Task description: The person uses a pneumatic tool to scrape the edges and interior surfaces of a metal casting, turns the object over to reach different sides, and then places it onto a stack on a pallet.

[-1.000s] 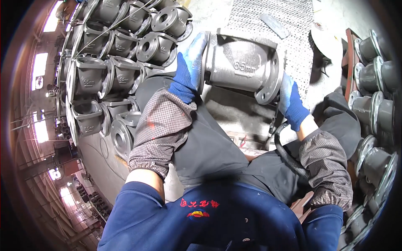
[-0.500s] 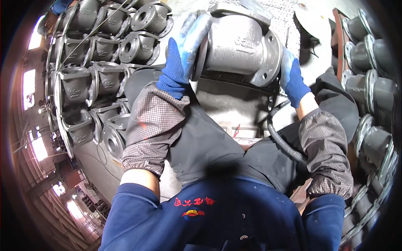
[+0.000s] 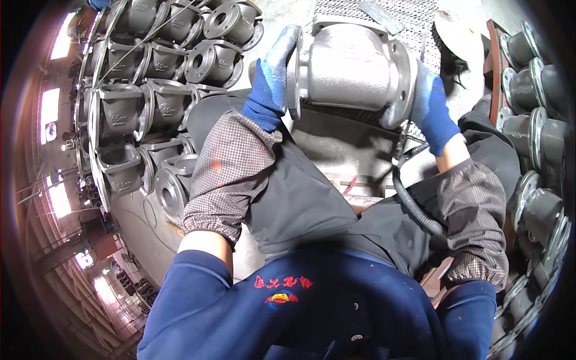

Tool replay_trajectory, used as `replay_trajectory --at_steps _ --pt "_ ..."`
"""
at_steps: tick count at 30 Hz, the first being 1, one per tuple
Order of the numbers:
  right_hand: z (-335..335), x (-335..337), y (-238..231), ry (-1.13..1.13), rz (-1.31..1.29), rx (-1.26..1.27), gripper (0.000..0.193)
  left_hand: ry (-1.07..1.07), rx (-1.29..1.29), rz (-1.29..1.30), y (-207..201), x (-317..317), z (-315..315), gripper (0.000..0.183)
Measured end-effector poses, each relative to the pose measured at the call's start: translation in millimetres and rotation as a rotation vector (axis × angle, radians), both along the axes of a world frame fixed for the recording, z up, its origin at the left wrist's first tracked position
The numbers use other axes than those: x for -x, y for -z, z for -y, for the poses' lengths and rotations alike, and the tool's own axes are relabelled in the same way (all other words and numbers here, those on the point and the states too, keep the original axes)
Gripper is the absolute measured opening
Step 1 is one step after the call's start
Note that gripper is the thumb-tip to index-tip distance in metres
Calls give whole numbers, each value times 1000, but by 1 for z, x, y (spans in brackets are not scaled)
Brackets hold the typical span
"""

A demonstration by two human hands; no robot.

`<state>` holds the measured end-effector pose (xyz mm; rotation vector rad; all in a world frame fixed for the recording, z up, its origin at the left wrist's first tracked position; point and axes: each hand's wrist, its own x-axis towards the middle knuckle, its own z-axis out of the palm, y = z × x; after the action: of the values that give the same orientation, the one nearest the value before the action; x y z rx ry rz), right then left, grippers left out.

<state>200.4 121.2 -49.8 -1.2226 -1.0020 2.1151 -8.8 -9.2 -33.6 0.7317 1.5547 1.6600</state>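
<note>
A grey cast-metal valve body (image 3: 348, 69) with round flanges at both ends lies crosswise between my hands, above the gap between my knees. My left hand (image 3: 275, 75), in a blue knitted glove with a pale coated palm, grips the left flange. On the opposite end, my right hand (image 3: 427, 99) in a matching glove presses against the right flange, which shows bolt holes. The fingers of the right hand are partly hidden behind that flange. Checked sleeve covers wrap both forearms.
Similar valve bodies (image 3: 120, 108) stand stacked in rows at my left. More flanged castings (image 3: 543, 207) line the right side, beside a rusty frame (image 3: 497, 66). A ribbed hose (image 3: 414, 207) lies over my right thigh. Beyond the held casting is a patterned metal plate (image 3: 411, 21).
The valve body has rolled between my hands, so its raised lettering has turned mostly out of sight. My left fingers have shifted and closed on the flange. The whole view has moved slightly.
</note>
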Motion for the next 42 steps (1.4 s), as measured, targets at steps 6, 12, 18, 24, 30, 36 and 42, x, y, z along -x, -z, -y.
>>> replay_trajectory --at_steps 6,12,18,24,30,36,42 --pt "2 -39 -6 -343 314 -885 37 -55 -10 460 -24 -24 8 37" --pt "-15 -40 -4 -481 404 -1286 44 96 31 752 -21 -16 -1 31" --pt "-26 -24 5 -387 298 -1144 42 -11 0 581 -21 -13 -14 25" --pt "-31 -15 21 -243 229 -881 38 -13 -42 501 -10 -3 -24 22" --pt "-27 -1 9 -5 194 -329 39 -23 -28 525 -1 -8 -35 22" --pt "-25 0 38 61 93 -437 37 -68 -34 478 2 -22 -24 28" --pt "-22 3 49 116 82 -791 32 -141 61 224 10 -24 -17 35"
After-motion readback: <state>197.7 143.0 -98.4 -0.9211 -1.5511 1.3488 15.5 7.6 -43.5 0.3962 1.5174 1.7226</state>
